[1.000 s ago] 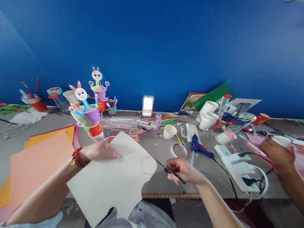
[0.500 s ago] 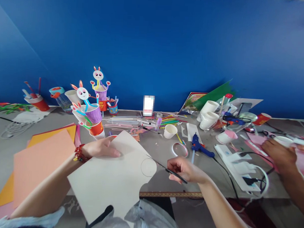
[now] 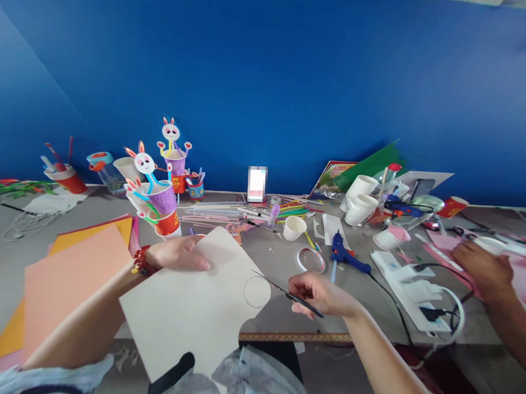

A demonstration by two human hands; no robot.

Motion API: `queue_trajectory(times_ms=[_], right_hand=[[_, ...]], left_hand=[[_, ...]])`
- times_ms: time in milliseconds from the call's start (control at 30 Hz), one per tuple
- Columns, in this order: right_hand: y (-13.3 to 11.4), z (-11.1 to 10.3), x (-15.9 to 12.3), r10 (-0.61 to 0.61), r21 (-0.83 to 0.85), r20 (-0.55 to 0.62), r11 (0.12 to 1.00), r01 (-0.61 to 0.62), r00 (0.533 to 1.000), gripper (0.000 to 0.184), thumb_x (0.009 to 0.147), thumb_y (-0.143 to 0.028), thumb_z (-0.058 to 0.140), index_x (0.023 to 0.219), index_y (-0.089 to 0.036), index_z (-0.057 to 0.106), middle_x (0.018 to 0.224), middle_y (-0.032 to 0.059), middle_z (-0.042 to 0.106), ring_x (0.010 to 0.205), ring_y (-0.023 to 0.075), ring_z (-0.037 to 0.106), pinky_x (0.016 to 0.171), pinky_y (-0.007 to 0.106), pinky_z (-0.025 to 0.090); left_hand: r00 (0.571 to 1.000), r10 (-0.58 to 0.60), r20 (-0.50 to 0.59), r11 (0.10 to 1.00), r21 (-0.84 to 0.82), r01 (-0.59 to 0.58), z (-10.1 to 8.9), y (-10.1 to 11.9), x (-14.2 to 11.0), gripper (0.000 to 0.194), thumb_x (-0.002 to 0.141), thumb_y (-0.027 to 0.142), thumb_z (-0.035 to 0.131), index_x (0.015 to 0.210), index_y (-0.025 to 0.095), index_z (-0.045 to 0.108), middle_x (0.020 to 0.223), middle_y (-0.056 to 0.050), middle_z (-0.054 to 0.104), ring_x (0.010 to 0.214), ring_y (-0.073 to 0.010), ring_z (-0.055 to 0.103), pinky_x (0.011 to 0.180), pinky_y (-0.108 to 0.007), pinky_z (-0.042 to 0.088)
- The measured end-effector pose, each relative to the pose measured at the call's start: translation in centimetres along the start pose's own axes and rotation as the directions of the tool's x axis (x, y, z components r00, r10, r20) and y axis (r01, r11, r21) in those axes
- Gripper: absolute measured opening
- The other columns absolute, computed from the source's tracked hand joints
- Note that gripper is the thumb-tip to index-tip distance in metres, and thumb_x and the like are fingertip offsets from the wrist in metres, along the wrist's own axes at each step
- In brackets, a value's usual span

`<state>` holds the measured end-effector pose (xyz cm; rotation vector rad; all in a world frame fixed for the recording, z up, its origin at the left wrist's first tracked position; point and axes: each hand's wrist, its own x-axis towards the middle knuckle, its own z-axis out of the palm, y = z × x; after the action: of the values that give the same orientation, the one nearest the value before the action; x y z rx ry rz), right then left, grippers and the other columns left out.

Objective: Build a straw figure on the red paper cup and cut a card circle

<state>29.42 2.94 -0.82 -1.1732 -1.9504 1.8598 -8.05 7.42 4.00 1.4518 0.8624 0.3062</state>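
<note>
A large white sheet of paper (image 3: 190, 309) with cut-away edges lies tilted across the table's front edge and over my lap. My left hand (image 3: 181, 255) grips its upper left edge, thumb on top and the other fingers hidden beneath. Near the sheet's right corner is a drawn circle (image 3: 255, 291). My right hand (image 3: 313, 295) is closed around the handles of black scissors (image 3: 291, 297). Their blades reach over the paper's edge, just above the circle.
Rabbit cup figures (image 3: 159, 199) stand at the back left, beside coloured paper (image 3: 74, 282). To the right are a blue glue gun (image 3: 347, 254), a tape roll (image 3: 310, 259), a paper cup (image 3: 295, 227) and a power strip (image 3: 408, 291). A co-worker's hand (image 3: 482, 265) is at far right.
The scissor blades have moved slightly further left over the paper's edge above the circle. My left hand and the sheet have shifted a little to the right.
</note>
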Motion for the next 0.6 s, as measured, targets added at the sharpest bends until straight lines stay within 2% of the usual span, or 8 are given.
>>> queue_trajectory(times_ms=[167,367,500,600], right_hand=[[-0.06,0.07,0.05,-0.019,0.007,-0.009,1.000,0.019,1.000,0.037,0.078,-0.035,0.071,0.063,-0.020,0.041,0.045,-0.0081,0.050,0.043,0.0066,0.044,0.043,0.017,0.026],[0.13,-0.07,0.06,-0.048,-0.025,-0.004,0.999,0.047,0.999,0.038,0.077,-0.037,0.072,0.063,-0.019,0.042,0.047,-0.0082,0.049,0.043,0.0059,0.040,0.044,0.018,0.024],[0.08,-0.20,0.04,-0.042,-0.044,-0.001,0.998,0.042,0.999,0.036,0.076,-0.036,0.073,0.064,-0.019,0.044,0.048,-0.0078,0.050,0.044,0.0060,0.039,0.044,0.018,0.025],[0.08,-0.19,0.06,-0.049,-0.051,-0.019,0.998,0.048,0.999,0.035,0.074,-0.035,0.073,0.063,-0.019,0.044,0.048,-0.0080,0.049,0.045,0.0057,0.039,0.044,0.018,0.024]], left_hand=[[1.000,0.003,0.015,1.000,0.011,-0.004,0.09,0.28,0.07,0.041,0.074,0.035,0.077,0.112,0.018,0.072,0.099,-0.007,0.079,0.090,-0.0263,0.074,0.072,-0.029,0.057],[1.000,-0.020,-0.002,0.995,0.101,0.020,-0.33,0.16,0.10,0.041,0.074,0.037,0.076,0.110,0.019,0.072,0.101,-0.006,0.079,0.092,-0.0261,0.073,0.073,-0.028,0.057],[0.998,-0.066,-0.016,0.986,0.151,0.067,-0.53,0.30,0.16,0.036,0.074,0.039,0.076,0.104,0.019,0.073,0.101,-0.006,0.079,0.090,-0.0260,0.074,0.071,-0.027,0.057],[0.998,-0.064,0.018,0.989,0.132,0.061,-0.67,0.30,0.28,0.031,0.074,0.039,0.076,0.098,0.019,0.075,0.099,-0.005,0.079,0.088,-0.0250,0.074,0.072,-0.026,0.057]])
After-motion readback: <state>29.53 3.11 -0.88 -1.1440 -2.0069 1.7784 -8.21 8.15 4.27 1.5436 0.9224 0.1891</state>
